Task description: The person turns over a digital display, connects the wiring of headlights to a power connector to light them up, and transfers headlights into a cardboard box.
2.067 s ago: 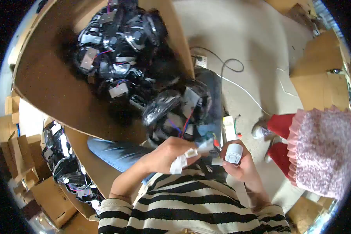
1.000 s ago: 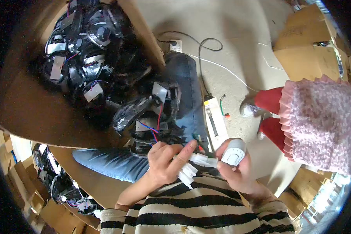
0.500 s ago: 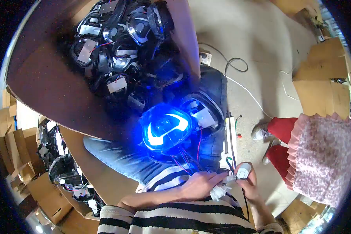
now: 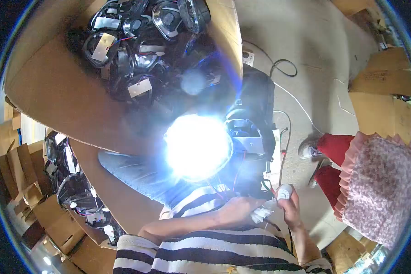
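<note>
A round headlamp unit glows bright white on my lap, its details washed out by the glare. Thin wires run from it toward my hands. My left hand is closed around a bunch of white plug connectors, close to the end of the lamp's wires. In my right hand is a small white rounded switch-like piece, gripped between thumb and fingers, with a dark cable near it. Beside the glowing lamp lies a second lamp unit with a pale label.
A large cardboard box full of black lamp units leans over my lap. More lamps fill a box at left. A person stands at right. Cables and a power strip lie on the floor.
The lamp's light has turned from blue with a curved white strip to full bright white. My hands have stayed nearly in place; the view has shifted slightly.
</note>
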Demonstrator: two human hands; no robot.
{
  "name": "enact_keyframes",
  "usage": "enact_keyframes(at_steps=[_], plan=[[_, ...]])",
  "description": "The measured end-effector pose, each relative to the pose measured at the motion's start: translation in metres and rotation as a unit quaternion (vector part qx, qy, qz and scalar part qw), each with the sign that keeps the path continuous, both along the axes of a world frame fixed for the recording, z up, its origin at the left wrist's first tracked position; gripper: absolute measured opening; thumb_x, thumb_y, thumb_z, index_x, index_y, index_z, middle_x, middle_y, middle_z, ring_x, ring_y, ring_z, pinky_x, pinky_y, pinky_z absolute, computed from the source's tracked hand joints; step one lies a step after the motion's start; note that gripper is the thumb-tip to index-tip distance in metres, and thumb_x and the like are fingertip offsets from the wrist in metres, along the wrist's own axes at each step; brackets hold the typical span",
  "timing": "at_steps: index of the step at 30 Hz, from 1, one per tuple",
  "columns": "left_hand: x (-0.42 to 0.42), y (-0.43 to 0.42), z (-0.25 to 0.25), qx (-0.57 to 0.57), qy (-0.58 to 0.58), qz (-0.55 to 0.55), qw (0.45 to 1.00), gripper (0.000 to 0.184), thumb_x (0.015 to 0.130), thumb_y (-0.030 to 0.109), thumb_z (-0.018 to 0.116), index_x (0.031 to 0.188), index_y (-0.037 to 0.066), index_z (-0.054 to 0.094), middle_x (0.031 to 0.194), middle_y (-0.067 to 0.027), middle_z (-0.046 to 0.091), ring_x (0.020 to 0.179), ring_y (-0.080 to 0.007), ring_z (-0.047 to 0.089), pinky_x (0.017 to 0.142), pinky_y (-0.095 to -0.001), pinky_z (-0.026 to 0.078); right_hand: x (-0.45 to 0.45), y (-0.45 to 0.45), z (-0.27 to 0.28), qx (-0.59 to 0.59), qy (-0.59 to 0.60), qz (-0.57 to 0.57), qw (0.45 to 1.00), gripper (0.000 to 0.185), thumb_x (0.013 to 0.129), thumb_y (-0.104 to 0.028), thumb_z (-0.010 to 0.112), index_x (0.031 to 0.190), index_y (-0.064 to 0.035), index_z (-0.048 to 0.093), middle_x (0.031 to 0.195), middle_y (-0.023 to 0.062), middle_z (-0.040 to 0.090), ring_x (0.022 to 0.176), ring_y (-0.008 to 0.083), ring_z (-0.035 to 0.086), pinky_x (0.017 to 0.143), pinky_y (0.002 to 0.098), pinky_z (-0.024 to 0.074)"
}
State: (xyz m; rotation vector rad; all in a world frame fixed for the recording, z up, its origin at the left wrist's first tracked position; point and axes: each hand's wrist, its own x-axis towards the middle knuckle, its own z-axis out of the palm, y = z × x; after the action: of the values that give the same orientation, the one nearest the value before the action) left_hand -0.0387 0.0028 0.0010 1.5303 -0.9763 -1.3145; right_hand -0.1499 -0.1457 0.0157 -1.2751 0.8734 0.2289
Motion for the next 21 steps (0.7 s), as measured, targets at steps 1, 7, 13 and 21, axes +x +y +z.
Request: enact_keyframes(at_steps=[1,7,13,21], plan=[[0.002,-0.001,0.004,0.020,0.007,-0.008,1.000,0.047,0.061,0.021,0.060,0.102,0.004,0.044,0.080,-0.0175,0.054,0.074,-0.0321,0.053,0.062,-0.0373,0.043,0.000,0.000,-0.001,0.004,-0.005,-0.005,1.000,0.018,0.070,-0.006,0.043,0.087,-0.0029,0.043,0.074,0.0010,0.043,0.066,0.0075,0.041,0.058,0.0198,0.0353],[-0.008,0.008,-0.011,0.000,-0.023,-0.002,1.000,0.052,0.057,0.018,0.060,0.104,0.003,0.044,0.084,-0.0176,0.054,0.076,-0.0322,0.053,0.064,-0.0374,0.043,0.001,0.002,-0.005,-0.058,-0.005,0.025,0.998,0.021,0.076,-0.017,0.042,0.090,-0.0010,0.045,0.076,0.0036,0.048,0.068,0.0107,0.045,0.059,0.0218,0.0378],[0.034,0.016,0.012,-0.088,-0.102,0.141,0.981,0.031,0.061,0.010,0.052,0.092,0.004,0.050,0.076,-0.0159,0.055,0.073,-0.0322,0.052,0.061,-0.0379,0.041,-0.006,-0.009,-0.024,-0.015,-0.075,-0.188,0.979,0.038,0.078,-0.035,0.040,0.101,-0.0055,0.043,0.084,0.0055,0.049,0.074,0.0131,0.047,0.062,0.0248,0.0391],[0.120,0.082,0.098,-0.144,-0.120,0.324,0.927,0.028,0.074,0.015,0.049,0.098,0.000,0.048,0.086,-0.0159,0.054,0.077,-0.0279,0.053,0.067,-0.0295,0.042,0.027,-0.037,-0.008,-0.091,-0.092,-0.141,0.982,0.035,0.081,-0.025,0.041,0.106,-0.0002,0.040,0.102,0.0093,0.046,0.092,0.0206,0.043,0.083,0.0309,0.0321]])
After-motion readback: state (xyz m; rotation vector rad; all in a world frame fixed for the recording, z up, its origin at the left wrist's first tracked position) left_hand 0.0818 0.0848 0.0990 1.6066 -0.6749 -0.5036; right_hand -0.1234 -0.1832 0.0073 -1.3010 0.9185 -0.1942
